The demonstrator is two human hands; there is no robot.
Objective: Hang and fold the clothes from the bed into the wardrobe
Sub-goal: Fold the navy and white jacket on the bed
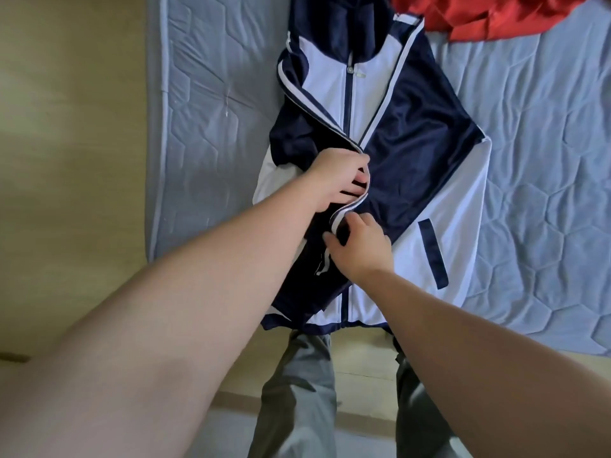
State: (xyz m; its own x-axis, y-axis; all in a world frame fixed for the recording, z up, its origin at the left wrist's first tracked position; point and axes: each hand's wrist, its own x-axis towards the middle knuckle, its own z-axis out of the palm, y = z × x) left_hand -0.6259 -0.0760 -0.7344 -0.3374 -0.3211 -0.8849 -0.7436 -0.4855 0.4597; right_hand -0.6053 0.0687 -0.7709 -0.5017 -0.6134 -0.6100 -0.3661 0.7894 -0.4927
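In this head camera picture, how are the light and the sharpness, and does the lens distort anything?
Head view: the light is soft and even with no glare, and the creases of the mattress cast only faint shadows. Head view: the wide lens swells the left forearm toward the bottom edge. Head view: the navy and white track jacket is fairly sharp, while the red garment at the top looks softer.

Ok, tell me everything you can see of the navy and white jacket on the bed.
The jacket is a zipped track top in smooth, shiny navy and white fabric, lying front up on the mattress, hem at the near edge. Striped sleeves are folded across its front; the left hand and right hand pinch them.
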